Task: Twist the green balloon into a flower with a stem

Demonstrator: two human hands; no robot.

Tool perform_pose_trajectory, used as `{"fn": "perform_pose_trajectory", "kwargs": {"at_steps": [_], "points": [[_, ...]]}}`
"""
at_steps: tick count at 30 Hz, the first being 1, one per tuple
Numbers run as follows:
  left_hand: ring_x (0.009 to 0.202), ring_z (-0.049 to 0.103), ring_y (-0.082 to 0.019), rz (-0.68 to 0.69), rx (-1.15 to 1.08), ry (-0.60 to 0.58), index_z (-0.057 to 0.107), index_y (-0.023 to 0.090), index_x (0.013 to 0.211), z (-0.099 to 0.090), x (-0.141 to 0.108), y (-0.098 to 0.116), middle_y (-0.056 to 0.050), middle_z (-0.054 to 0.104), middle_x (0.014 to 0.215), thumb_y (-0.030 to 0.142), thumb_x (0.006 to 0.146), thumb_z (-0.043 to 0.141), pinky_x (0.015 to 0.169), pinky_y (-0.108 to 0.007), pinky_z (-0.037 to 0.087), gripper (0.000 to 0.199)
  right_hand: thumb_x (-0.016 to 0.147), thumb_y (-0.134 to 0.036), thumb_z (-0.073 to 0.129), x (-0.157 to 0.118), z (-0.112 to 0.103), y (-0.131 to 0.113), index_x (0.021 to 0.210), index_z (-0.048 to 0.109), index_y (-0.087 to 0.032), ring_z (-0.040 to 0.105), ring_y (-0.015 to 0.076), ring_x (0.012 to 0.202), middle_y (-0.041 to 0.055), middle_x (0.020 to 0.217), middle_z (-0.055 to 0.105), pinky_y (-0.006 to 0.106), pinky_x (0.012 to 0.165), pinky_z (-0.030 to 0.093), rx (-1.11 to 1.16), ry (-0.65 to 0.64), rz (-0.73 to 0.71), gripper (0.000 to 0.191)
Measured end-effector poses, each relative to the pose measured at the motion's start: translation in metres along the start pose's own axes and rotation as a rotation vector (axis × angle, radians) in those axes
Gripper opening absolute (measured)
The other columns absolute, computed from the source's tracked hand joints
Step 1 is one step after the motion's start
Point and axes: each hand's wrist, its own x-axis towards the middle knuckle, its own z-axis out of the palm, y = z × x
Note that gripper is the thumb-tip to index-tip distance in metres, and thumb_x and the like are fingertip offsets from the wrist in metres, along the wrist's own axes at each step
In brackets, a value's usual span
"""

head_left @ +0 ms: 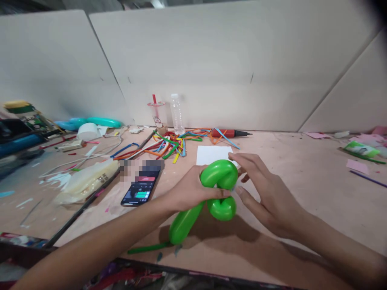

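A long green balloon (pixel 189 221) is bent into loops above the front of the table. My left hand (pixel 195 187) is closed around it, the thumb pressed across the looped part. From its lower end a thin uninflated green tail trails to the left. My right hand (pixel 261 189) is just right of the loops, its fingers apart and slightly curled. Whether those fingertips touch the balloon is hard to tell. A white sheet of paper (pixel 208 154) lies behind the balloon. To the left, a phone (pixel 142 185) rests with its screen lit.
Several uninflated balloons (pixel 171 147) lie tangled at the back, near a red hand pump (pixel 225 133), a clear bottle (pixel 177 114) and a cup with a straw (pixel 159 117). A plastic bag (pixel 90 179) lies left; pink scraps (pixel 359 166) lie right. A white partition (pixel 196 60) stands behind.
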Motion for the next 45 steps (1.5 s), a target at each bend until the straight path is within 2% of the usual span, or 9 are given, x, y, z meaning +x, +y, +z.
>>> {"fn": "perform_pose_trajectory", "kwargs": {"at_steps": [5,10,16,20,24,29,34,40,45], "points": [[0.082,0.061,-0.016,-0.04,-0.035,-0.139,0.071,0.014,0.087,0.001,0.002,0.001,0.0,0.069,0.088,0.02,0.067,0.079,0.076,-0.027,0.049,0.023,0.094,-0.013,0.051,0.003,0.004,0.005,0.147,0.043,-0.016,0.047,0.034,0.13,0.0153,0.144,0.054,0.052,0.101,0.047,-0.383,-0.08,-0.391,0.053],[0.084,0.063,-0.018,-0.071,0.1,-0.246,0.073,0.014,0.089,0.001,0.003,0.001,-0.002,0.072,0.089,0.02,0.064,0.081,0.078,-0.028,0.05,0.027,0.093,-0.018,0.059,0.004,0.005,0.001,0.13,0.06,-0.017,0.058,0.0283,0.095,0.0103,0.113,0.069,0.042,0.08,0.05,-0.464,-0.151,-0.35,0.037],[0.071,0.058,-0.015,-0.138,0.208,-0.267,0.072,0.013,0.086,-0.002,-0.001,-0.001,0.003,0.066,0.076,0.023,0.062,0.082,0.065,-0.024,0.045,0.027,0.083,-0.022,0.069,-0.003,0.004,0.003,0.115,0.067,-0.018,0.06,0.0271,0.089,0.0077,0.104,0.071,0.038,0.074,0.046,-0.409,-0.117,-0.243,0.032],[0.071,0.058,-0.014,-0.05,0.199,-0.257,0.071,0.013,0.088,0.001,-0.003,-0.006,0.002,0.066,0.079,0.02,0.068,0.075,0.065,-0.024,0.046,0.022,0.079,-0.033,0.076,-0.009,0.009,0.004,0.118,0.066,-0.019,0.063,0.0269,0.087,0.0072,0.104,0.072,0.038,0.077,0.044,-0.4,-0.145,-0.183,0.043],[0.081,0.064,-0.019,0.029,0.485,-0.157,0.072,0.015,0.085,0.002,-0.003,-0.008,-0.001,0.072,0.086,0.018,0.068,0.071,0.075,-0.028,0.05,0.017,0.084,-0.034,0.072,-0.008,0.013,-0.001,0.115,0.069,-0.018,0.064,0.0236,0.075,0.0064,0.096,0.072,0.036,0.066,0.039,-0.411,-0.172,-0.137,0.035],[0.108,0.062,-0.027,0.207,0.973,-0.037,0.07,0.02,0.081,0.011,-0.012,-0.002,-0.005,0.073,0.097,0.017,0.072,0.065,0.09,-0.039,0.046,0.011,0.084,-0.024,0.066,-0.002,0.011,-0.011,0.082,0.07,-0.02,0.058,0.0176,0.061,0.0017,0.074,0.068,0.031,0.057,0.03,-0.208,-0.281,0.043,0.006],[0.129,0.05,-0.03,0.446,1.321,0.087,0.068,0.017,0.095,0.022,-0.027,0.004,-0.009,0.07,0.115,0.016,0.081,0.06,0.096,-0.05,0.038,0.016,0.077,-0.017,0.057,0.005,0.004,-0.009,0.062,0.06,-0.019,0.055,0.0144,0.055,-0.0002,0.06,0.063,0.027,0.055,0.034,0.18,-0.416,0.335,0.015],[0.14,0.041,-0.028,0.76,1.517,0.296,0.067,0.013,0.097,0.024,-0.032,0.001,-0.009,0.066,0.129,0.016,0.096,0.049,0.103,-0.051,0.031,0.018,0.082,-0.025,0.046,0.008,0.009,0.01,0.08,0.062,-0.017,0.065,0.0195,0.051,0.003,0.065,0.07,0.031,0.053,0.052,0.994,-0.646,0.677,0.018],[0.135,0.046,-0.028,0.74,1.496,0.268,0.066,0.014,0.098,0.018,-0.026,-0.004,-0.009,0.066,0.128,0.018,0.094,0.05,0.101,-0.05,0.034,0.017,0.089,-0.035,0.055,0.006,0.017,0.019,0.078,0.062,-0.017,0.065,0.0189,0.065,0.0028,0.072,0.068,0.029,0.06,0.05,0.672,-0.455,0.563,0.022]]}}
